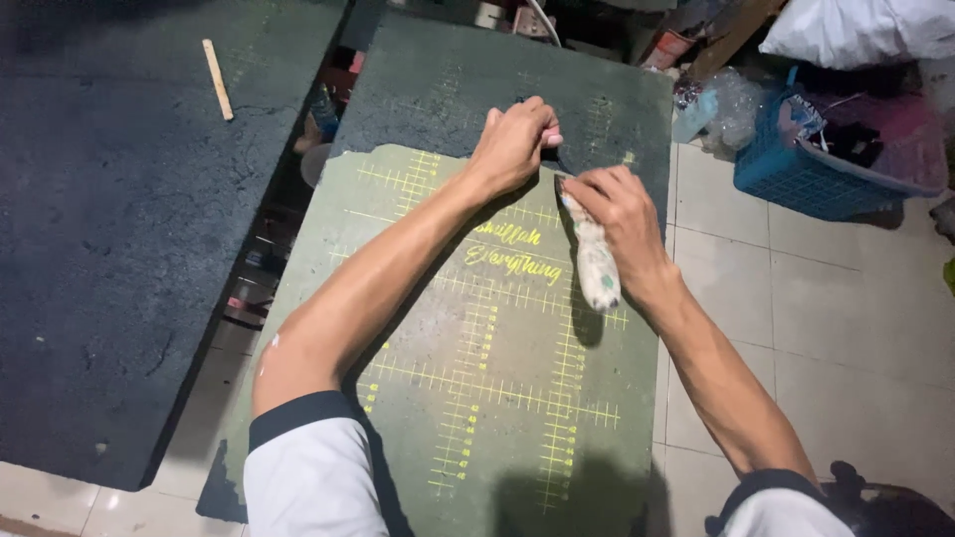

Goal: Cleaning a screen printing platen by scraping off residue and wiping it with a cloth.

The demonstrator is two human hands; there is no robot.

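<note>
Our left hand (514,142) pinches the dark coating (497,70) peeling off the green gridded board (497,398), our right hand (619,214) grips a paint-spattered scraper (594,261); a slip could gouge fingers.

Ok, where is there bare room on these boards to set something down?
The near half of the green gridded board, below both forearms, is bare. The dark board on the left is open except for a thin wooden stick. It is crowded at the far edge, where the left hand and right hand with the paint-stained tool meet.
</note>
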